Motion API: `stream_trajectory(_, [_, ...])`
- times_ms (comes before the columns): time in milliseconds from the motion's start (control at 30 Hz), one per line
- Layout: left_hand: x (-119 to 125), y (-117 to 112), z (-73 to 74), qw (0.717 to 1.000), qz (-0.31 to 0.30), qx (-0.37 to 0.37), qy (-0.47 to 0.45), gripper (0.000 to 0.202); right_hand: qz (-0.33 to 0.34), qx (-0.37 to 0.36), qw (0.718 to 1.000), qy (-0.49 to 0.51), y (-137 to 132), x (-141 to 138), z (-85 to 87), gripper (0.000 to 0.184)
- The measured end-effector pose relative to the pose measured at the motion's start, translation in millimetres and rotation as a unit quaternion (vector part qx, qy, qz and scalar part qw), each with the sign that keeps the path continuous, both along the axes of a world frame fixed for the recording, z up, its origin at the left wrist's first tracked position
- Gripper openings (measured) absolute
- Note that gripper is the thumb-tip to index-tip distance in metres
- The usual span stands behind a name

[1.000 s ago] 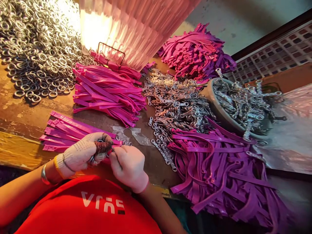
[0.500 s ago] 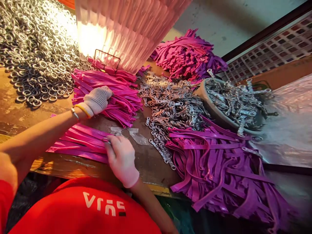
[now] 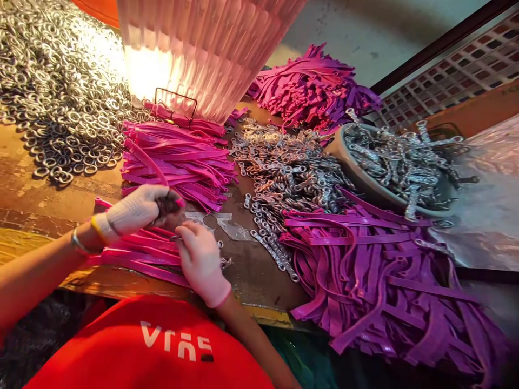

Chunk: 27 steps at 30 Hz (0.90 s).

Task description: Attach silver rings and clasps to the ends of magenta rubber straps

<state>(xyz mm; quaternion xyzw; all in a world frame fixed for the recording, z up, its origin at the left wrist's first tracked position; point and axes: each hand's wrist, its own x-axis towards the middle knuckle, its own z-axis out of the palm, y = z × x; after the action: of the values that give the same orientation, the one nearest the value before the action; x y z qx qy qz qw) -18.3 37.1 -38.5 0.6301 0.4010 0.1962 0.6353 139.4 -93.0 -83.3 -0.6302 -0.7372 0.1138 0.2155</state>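
My left hand [image 3: 138,209], in a white knit glove, is closed on a pink rubber strap [image 3: 145,156] that arcs up from it toward the loose pink strap pile [image 3: 182,162]. My right hand [image 3: 200,259], in a thin pale glove, rests closed over the near stack of flat pink straps [image 3: 138,254], pinching something small and metallic that I cannot make out. Both hands are a few centimetres apart above the worn wooden table [image 3: 36,189].
A heap of metal rings [image 3: 60,86] fills the far left. Metal clasps [image 3: 284,173] lie in the middle, more in a grey bowl [image 3: 357,175] at the right. Purple straps [image 3: 377,281] pile at the near right, more purple straps [image 3: 312,86] at the back. A ribbed pink container [image 3: 203,48] stands behind.
My left hand reached to the loose pink pile, then came back toward me with one strap. My right hand stayed on the near stack.
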Motion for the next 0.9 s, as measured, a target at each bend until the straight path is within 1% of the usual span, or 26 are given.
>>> stream_trajectory(67, [-9.0, -29.2, -5.2, 0.992, -0.001, -0.125, -0.018, 0.033, -0.016, 0.040, 0.997, 0.071, -5.6, 10.4, 8.0, 0.028])
stream_trajectory(100, [-11.3, -41.7, -8.1, 0.986, 0.009, -0.164, -0.021, 0.037, -0.013, 0.041, 0.995, 0.091, -6.8, 13.1, 12.1, 0.030])
stream_trajectory(133, [-12.3, -52.3, -10.6, 0.982, 0.023, -0.184, -0.025, 0.041, -0.005, 0.033, 0.995, 0.097, -7.2, 14.0, 16.1, 0.030])
stream_trajectory(200, [-11.9, -66.8, -13.7, 0.981, 0.044, -0.188, -0.027, 0.044, 0.009, 0.013, 0.998, 0.067, -7.1, 11.1, 23.0, 0.027])
stream_trajectory(267, [-10.7, -73.8, -13.6, 0.987, 0.038, -0.158, -0.017, 0.046, 0.006, 0.009, 1.000, -0.004, -7.7, 4.8, 27.7, 0.023])
stream_trajectory(300, [-10.5, -75.3, -12.5, 0.991, 0.028, -0.130, -0.003, 0.046, 0.001, 0.012, 0.999, -0.047, -8.5, 1.5, 29.0, 0.021])
stream_trajectory(333, [-10.6, -76.2, -11.2, 0.996, 0.018, -0.089, 0.016, 0.045, -0.003, 0.017, 0.996, -0.091, -9.8, -1.1, 29.8, 0.019])
stream_trajectory(400, [-11.2, -77.3, -9.5, 0.998, -0.002, 0.016, 0.063, 0.041, 0.002, 0.031, 0.986, -0.167, -13.1, -3.5, 29.5, 0.017])
stream_trajectory(467, [-11.1, -78.7, -11.2, 0.989, -0.023, 0.105, 0.102, 0.034, 0.022, 0.045, 0.976, -0.212, -16.5, -1.8, 26.8, 0.017])
stream_trajectory(500, [-10.5, -79.5, -13.5, 0.985, -0.034, 0.131, 0.110, 0.030, 0.033, 0.051, 0.973, -0.223, -17.9, 0.2, 24.6, 0.017])
stream_trajectory(600, [-7.3, -79.4, -23.8, 0.978, -0.060, 0.159, 0.118, 0.020, 0.042, 0.062, 0.970, -0.233, -20.8, 6.7, 15.1, 0.019])
stream_trajectory(667, [-6.1, -75.6, -30.0, 0.975, -0.075, 0.169, 0.126, 0.017, 0.036, 0.067, 0.969, -0.237, -21.8, 9.3, 7.8, 0.020])
stream_trajectory(700, [-6.1, -72.6, -32.2, 0.974, -0.094, 0.163, 0.127, 0.018, 0.037, 0.071, 0.968, -0.238, -22.0, 10.0, 4.6, 0.021])
stream_trajectory(800, [-7.7, -64.0, -35.6, 0.973, -0.169, 0.116, 0.106, 0.024, 0.060, 0.094, 0.966, -0.234, -21.4, 11.6, -1.2, 0.025])
stream_trajectory(833, [-8.3, -62.6, -35.8, 0.971, -0.183, 0.111, 0.103, 0.025, 0.065, 0.100, 0.966, -0.231, -20.9, 12.2, -1.9, 0.026])
stream_trajectory(900, [-8.9, -63.2, -35.4, 0.965, -0.184, 0.142, 0.122, 0.022, 0.058, 0.094, 0.969, -0.220, -19.9, 13.6, -2.2, 0.025])
